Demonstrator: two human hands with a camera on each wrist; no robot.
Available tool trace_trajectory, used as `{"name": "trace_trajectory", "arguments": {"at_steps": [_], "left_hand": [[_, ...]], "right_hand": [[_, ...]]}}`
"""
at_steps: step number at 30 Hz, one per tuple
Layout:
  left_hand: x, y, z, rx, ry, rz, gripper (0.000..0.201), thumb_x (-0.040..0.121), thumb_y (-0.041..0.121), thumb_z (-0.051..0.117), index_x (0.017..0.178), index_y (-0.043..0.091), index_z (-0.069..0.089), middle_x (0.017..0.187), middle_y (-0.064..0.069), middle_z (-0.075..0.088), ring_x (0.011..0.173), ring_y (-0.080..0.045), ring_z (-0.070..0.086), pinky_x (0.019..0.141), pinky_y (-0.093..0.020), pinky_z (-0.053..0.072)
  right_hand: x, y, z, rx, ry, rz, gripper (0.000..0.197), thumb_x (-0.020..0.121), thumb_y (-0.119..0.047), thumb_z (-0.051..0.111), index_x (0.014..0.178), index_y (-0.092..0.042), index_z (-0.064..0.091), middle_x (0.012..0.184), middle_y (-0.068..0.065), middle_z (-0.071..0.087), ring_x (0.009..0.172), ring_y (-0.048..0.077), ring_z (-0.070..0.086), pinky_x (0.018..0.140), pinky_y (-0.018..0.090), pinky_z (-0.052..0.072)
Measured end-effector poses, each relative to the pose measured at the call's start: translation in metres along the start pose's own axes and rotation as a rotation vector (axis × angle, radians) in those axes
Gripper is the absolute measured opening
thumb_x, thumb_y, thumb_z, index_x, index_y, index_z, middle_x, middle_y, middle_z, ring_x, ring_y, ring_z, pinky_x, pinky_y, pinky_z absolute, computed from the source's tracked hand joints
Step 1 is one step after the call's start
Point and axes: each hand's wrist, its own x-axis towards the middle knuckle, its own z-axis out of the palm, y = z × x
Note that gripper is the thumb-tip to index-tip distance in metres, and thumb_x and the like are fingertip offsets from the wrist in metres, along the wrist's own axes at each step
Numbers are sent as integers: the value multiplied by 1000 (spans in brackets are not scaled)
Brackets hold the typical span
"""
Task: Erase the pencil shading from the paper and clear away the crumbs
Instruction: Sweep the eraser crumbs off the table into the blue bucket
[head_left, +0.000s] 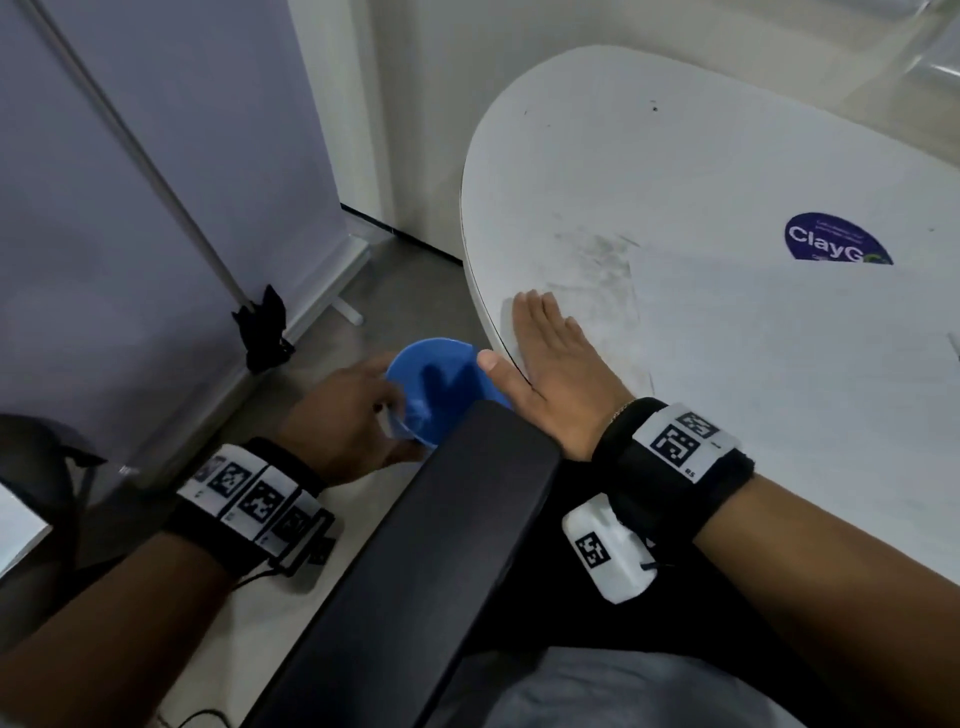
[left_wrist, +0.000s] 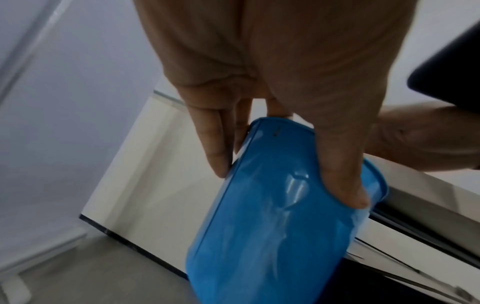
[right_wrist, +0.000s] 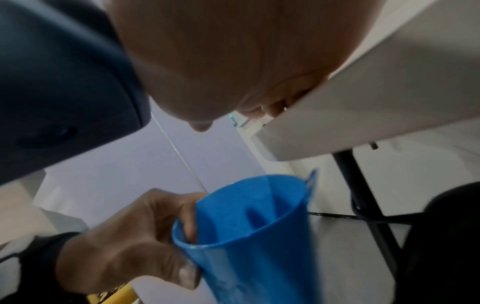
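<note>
While the right hand (head_left: 545, 364) lies flat on the white table (head_left: 701, 171) with its fingers straight and pressed together, its thumb reaches out past the table's rounded edge. Below that edge, the left hand (head_left: 348, 415) grips a blue cup (head_left: 441, 384), held tilted with its open mouth facing up toward the rim of the table; the wrist views show the thumb hooked inside the cup's lip and the other fingers (left_wrist: 215, 144) wrapped around the outside wall. A sheet of paper (head_left: 779, 364) lies on the table just right of the flat hand, and grey smudges mark the surface beside its near corner. Whether any crumbs sit under the palm cannot be told. A purple round sticker (head_left: 836, 239) shows partly above the paper's far edge. A black armrest (head_left: 441, 545) runs between the two wrists.
</note>
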Motion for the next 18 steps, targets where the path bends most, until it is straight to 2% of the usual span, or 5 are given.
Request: {"name": "trace_trajectory", "arguments": {"at_steps": [2, 4, 9, 13, 18], "left_hand": [[9, 9, 11, -123, -41, -14, 25, 69, 54, 66, 72, 29, 66, 105, 6, 64, 87, -24, 66, 77, -44, 56], [18, 19, 15, -133, -6, -53, 54, 65, 55, 51, 82, 8, 74, 106, -11, 68, 93, -34, 66, 82, -46, 54], [23, 15, 15, -277, -6, -34, 41, 72, 56, 78, 74, 16, 68, 112, 0, 65, 102, -23, 69, 82, -48, 58], [26, 28, 13, -301, 1, -62, 39, 71, 55, 69, 83, 18, 73, 114, -8, 66, 103, -30, 67, 85, -54, 55], [29, 31, 17, -461, -13, -116, 17, 75, 4, 79, 72, 15, 66, 103, 10, 67, 99, -21, 68, 88, -50, 56]], "right_hand": [[3, -6, -5, 40, -56, -95, 72, 104, -50, 22, 157, -11, -7, 166, 5, -7, 151, 12, -13, 121, 25, -6], [0, -7, -14, 100, -100, -167, 69, 105, -47, 24, 157, -15, -7, 166, 0, -4, 150, 7, -10, 118, 19, -5], [0, 12, -24, -14, -54, -94, 79, 100, -56, 26, 156, -14, -10, 165, 2, -10, 150, 11, -13, 120, 26, -5], [-4, 4, -14, 262, -214, -117, 65, 103, -54, 24, 157, -30, -2, 166, -8, 0, 150, 6, -6, 121, 25, -3], [0, 3, -33, 618, -179, -6, 91, 78, -89, 9, 156, -41, 9, 162, -20, 13, 148, -4, 8, 122, 29, 4]]}}
